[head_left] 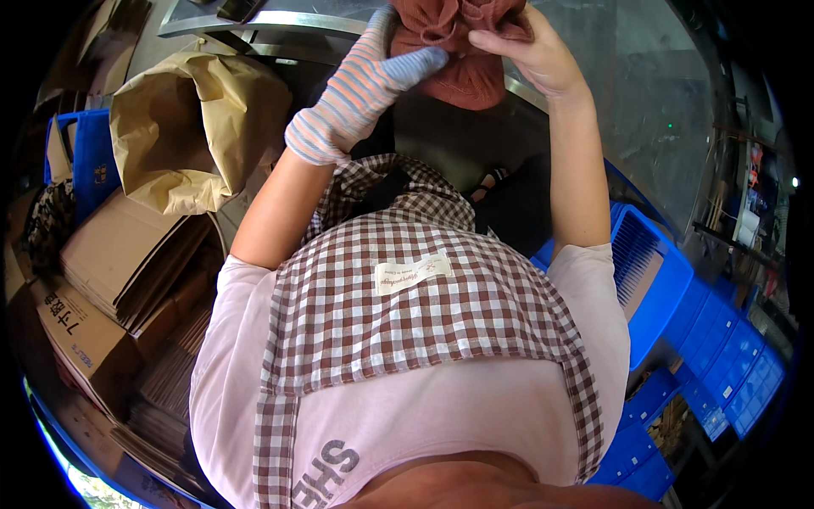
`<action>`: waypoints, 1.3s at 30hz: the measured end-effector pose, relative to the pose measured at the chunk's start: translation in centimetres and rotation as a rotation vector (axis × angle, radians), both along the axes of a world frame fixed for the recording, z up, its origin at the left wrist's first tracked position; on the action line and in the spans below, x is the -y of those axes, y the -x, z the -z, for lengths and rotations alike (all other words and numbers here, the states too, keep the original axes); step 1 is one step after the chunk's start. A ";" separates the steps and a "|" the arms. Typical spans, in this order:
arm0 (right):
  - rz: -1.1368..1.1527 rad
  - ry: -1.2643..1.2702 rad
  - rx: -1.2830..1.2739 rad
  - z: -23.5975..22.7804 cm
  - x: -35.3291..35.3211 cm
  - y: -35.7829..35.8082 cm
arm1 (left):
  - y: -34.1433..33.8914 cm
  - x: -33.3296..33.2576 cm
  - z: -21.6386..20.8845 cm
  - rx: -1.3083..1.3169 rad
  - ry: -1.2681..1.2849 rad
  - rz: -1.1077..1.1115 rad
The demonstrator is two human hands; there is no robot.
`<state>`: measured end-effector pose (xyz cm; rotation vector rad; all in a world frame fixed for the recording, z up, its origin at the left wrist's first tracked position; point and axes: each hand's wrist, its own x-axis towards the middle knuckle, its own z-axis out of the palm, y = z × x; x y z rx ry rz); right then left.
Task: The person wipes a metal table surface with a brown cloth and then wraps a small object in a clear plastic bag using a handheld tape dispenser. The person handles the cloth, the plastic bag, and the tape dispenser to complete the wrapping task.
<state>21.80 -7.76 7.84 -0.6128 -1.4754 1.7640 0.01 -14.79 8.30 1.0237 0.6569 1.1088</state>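
A bunched reddish-brown cloth (466, 81), ribbed or crinkled in texture, is held up at the top of the head view. My left hand (360, 89), in a knitted glove with orange, grey and blue stripes, grips its left side, the thumb pointing across its front. On the right, my bare right hand (547, 64) pinches the folds between thumb and fingers. The upper part of the cloth runs out of the picture, and most of my fingers are hidden behind it.
A metal-edged table (275, 21) lies ahead. To my left stand an open brown paper sack (140, 106), a blue crate (95, 157), flattened cardboard (119, 246) and a printed carton (85, 331). At my right are a blue bin (657, 318) and several stacked blue boxes (721, 356).
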 end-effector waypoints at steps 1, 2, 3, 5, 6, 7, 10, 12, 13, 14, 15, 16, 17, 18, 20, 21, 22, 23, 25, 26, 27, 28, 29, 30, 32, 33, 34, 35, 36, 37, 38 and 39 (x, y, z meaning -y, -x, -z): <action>0.032 -0.063 0.037 -0.2 -0.2 0.8 | 0.1 -0.4 0.6 -0.199 -0.088 -0.061; 0.064 -0.127 0.073 -0.5 -0.5 1.4 | 0.3 -1.0 1.6 -0.398 -0.175 -0.124; 0.086 -0.118 0.252 -1.8 -0.1 1.8 | 0.7 -2.2 4.1 -0.830 -0.594 -0.330; 0.219 -0.546 0.486 -1.7 -0.8 2.2 | -0.3 -2.9 4.0 -0.820 -0.633 -0.589; 0.278 -0.492 0.469 -1.6 -1.0 3.1 | -0.3 -3.4 4.4 -0.728 -0.657 -0.686; 0.222 -0.462 0.435 -0.6 -1.5 3.1 | 0.1 -4.0 5.7 -0.778 -0.653 -0.611; 0.011 -0.480 0.528 1.8 -4.1 2.2 | 0.5 -6.0 7.9 -0.928 -0.820 -0.544; -0.203 -0.413 0.541 0.6 -6.6 1.2 | 0.9 -6.4 8.2 -0.994 -0.648 -0.448; -0.057 -0.250 0.634 -2.1 -6.9 0.6 | 0.6 -6.6 7.9 -0.954 -0.676 -0.467; 0.137 -0.505 0.559 -0.3 -10.3 -0.5 | 0.5 -6.2 7.7 -0.914 -0.704 -0.487; 0.254 -0.549 0.599 0.5 -12.7 -0.7 | 0.1 -6.0 7.0 -0.868 -0.748 -0.498; 0.354 -0.590 0.606 1.1 -14.8 1.2 | 0.5 -5.2 6.2 -0.888 -0.746 -0.538; 0.321 -0.581 0.771 -1.6 -14.2 5.7 | 1.2 -5.2 5.6 -0.876 -0.746 -0.588; 0.405 -0.731 0.924 -2.8 -14.3 9.1 | 1.5 -5.7 5.4 -0.876 -0.782 -0.682; 0.382 -1.199 1.187 1.0 -16.9 13.3 | 3.0 -5.5 8.0 -0.947 -0.782 -0.698; 0.529 -1.180 1.241 7.7 -19.3 13.5 | 2.5 -4.4 9.4 -0.875 -0.740 -0.598; 0.502 -1.008 1.201 7.0 -16.4 17.5 | 4.7 -3.3 9.9 -0.944 -0.782 -0.648; 0.465 -1.017 1.245 8.5 -15.7 18.4 | 4.9 -2.7 10.6 -0.877 -0.756 -0.617; 0.423 -1.036 1.175 10.5 -14.5 18.6 | 5.0 -1.8 10.2 -0.918 -0.695 -0.645; 0.428 -1.101 1.157 10.6 -15.2 18.3 | 4.9 -2.6 10.5 -0.909 -0.697 -0.649; 0.478 -1.026 1.148 11.7 -15.4 17.9 | 4.8 -2.6 10.7 -0.903 -0.685 -0.637; 0.513 -0.965 1.126 11.5 -15.3 18.4 | 5.1 -2.5 10.7 -0.903 -0.669 -0.644; 0.514 -0.919 1.142 11.3 -15.6 18.2 | 5.3 -2.6 10.9 -0.853 -0.655 -0.654; 0.501 -0.895 1.192 11.4 -15.6 17.9 | 5.2 -2.5 10.7 -0.877 -0.635 -0.649; 0.474 -0.850 1.293 11.5 -15.9 17.3 | 4.9 -2.3 10.3 -0.925 -0.593 -0.643; 0.440 -0.806 1.280 10.5 -15.3 18.0 | 5.4 -2.3 10.4 -0.983 -0.568 -0.639; 0.538 -0.821 1.278 9.7 -14.7 17.9 | 5.1 -2.7 11.1 -0.844 -0.510 -0.584; 0.633 -0.634 1.285 10.7 -16.6 17.9 | 4.6 -3.6 12.5 -0.704 -0.453 -0.526; 0.749 -0.424 1.300 11.9 -18.7 16.1 | 3.2 -4.2 13.1 -0.550 -0.402 -0.432; 0.706 -0.634 1.340 11.1 -17.2 16.8 | 3.9 -3.7 12.8 -0.345 -0.259 -0.335; 0.597 -0.563 1.366 9.8 -16.8 17.6 | 5.2 -3.6 12.2 -0.493 -0.256 -0.351; 0.564 -0.596 1.412 9.6 -16.7 16.8 | 5.2 -3.3 11.1 -0.621 -0.248 -0.325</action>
